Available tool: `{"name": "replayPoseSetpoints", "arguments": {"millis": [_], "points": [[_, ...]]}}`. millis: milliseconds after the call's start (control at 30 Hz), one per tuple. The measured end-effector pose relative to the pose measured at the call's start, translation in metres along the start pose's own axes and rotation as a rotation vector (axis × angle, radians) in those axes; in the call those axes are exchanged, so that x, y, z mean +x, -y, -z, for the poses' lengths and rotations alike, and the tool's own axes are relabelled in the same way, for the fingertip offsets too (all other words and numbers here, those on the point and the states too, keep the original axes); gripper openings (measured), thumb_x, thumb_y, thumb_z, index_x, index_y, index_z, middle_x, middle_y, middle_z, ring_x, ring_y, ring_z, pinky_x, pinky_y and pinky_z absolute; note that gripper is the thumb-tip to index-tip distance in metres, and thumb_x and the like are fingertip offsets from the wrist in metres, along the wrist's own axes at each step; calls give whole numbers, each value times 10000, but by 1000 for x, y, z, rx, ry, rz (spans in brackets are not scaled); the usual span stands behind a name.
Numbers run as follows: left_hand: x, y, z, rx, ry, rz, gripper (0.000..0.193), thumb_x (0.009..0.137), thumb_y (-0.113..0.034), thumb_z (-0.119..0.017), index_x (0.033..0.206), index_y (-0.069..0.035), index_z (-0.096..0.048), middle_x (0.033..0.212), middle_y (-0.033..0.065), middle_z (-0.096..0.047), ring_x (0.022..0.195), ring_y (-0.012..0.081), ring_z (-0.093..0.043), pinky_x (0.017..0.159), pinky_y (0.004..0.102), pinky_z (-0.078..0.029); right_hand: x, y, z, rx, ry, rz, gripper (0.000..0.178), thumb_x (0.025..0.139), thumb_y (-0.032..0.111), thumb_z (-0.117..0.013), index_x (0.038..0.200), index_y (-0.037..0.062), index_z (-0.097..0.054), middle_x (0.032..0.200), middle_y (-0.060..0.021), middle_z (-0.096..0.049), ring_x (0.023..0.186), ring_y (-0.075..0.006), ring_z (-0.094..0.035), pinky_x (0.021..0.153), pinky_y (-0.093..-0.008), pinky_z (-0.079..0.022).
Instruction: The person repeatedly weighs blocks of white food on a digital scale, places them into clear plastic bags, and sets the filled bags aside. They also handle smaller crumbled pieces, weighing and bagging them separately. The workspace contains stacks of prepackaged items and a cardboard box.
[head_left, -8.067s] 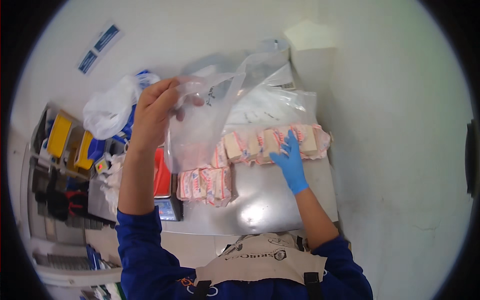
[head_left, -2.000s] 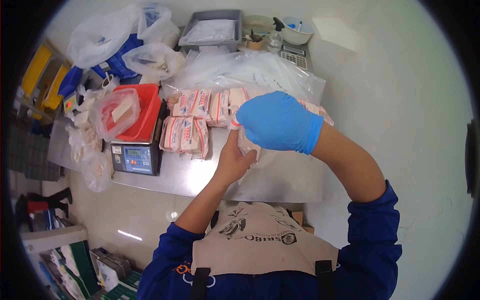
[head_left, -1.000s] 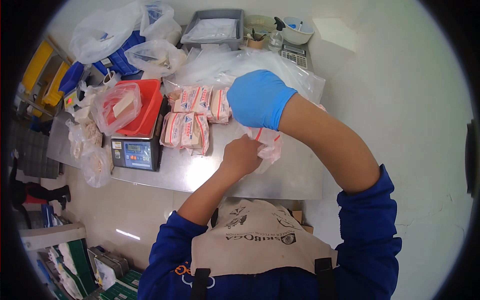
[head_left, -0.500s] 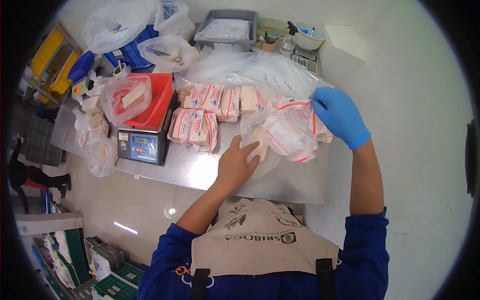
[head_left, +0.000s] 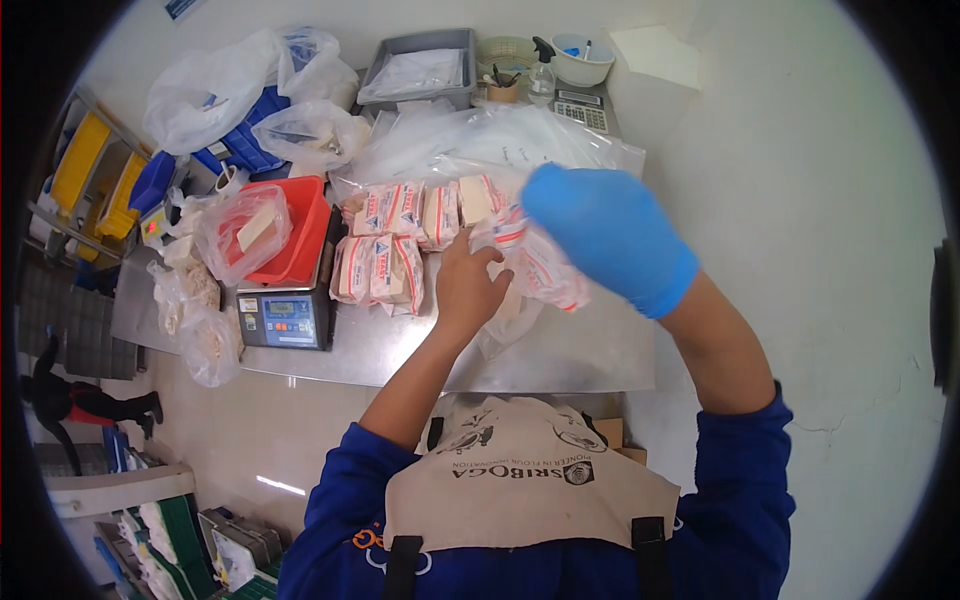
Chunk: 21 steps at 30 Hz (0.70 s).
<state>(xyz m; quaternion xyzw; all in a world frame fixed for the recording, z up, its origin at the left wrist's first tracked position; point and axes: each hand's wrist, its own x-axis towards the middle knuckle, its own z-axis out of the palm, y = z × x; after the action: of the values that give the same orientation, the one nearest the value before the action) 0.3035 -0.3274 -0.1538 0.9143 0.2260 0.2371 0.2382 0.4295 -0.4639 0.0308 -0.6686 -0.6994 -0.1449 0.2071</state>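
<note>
My right hand [head_left: 612, 238], in a blue glove, grips a crumpled red-and-white printed wrapper [head_left: 548, 272] over the table; its fingertips are mostly hidden. My bare left hand [head_left: 468, 288] is just left of that wrapper, thumb and fingers apart, with a clear plastic bag [head_left: 512, 325] beside and below it. Whether the fingers touch the wrapper, I cannot tell. To the left stand several pale blocks in the same printed paper, such as a wrapped block [head_left: 396, 272] in the front row. An end of another pale block [head_left: 476, 200] shows bare behind my left hand.
A digital scale [head_left: 285, 318] carries a red tray [head_left: 310, 225] with a bagged pale block [head_left: 258, 228]. Clear plastic sheets [head_left: 500, 140] cover the table's back. Behind them are a grey bin [head_left: 420, 95], spray bottle [head_left: 541, 75] and calculator [head_left: 582, 112]. Bags of crumbly pieces [head_left: 205, 340] hang by the left edge.
My right hand has swung left and nearer with the wrapper, now over the block area. My left hand has shifted slightly left and up, off the bagged pale block. The view has shifted a little.
</note>
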Motion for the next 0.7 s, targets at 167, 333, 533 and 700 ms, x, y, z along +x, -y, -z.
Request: {"name": "replayPoseSetpoints", "arguments": {"millis": [167,333,533,700], "points": [[7,1,-12,-113,-120,-83,403,795,-215,-751,1163,-80,-661,1234,136,-626,1123,359,-599,876,450,-514,44,40,-28,-204,298,232,88,730,119,-688,798,70,-660,725,-93,-663,642,-251,-679,557,-371,-529],[-1,9,-20,-166,-292,-189,408,808,-206,-733,1188,-85,-646,1181,144,-648,1064,365,-628,824,459,-527,63,56,-43,-318,298,338,83,667,123,-701,699,59,-659,616,-121,-633,577,-260,-661,520,-375,-519],[-7,12,4,-176,-12,16,523,788,-189,-743,1285,-95,-611,1309,236,-576,1169,360,-602,943,464,-505,67,33,-39,-250,391,368,122,723,142,-692,796,49,-662,727,-138,-645,645,-291,-659,574,-390,-524],[-24,13,16,-247,374,234,713,779,-117,-700,1452,-70,-470,1395,286,-497,1249,354,-564,1007,428,-482,11,-35,-2,-7,96,94,164,762,71,-669,914,26,-630,851,-139,-640,749,-339,-646,674,-362,-527]]}}
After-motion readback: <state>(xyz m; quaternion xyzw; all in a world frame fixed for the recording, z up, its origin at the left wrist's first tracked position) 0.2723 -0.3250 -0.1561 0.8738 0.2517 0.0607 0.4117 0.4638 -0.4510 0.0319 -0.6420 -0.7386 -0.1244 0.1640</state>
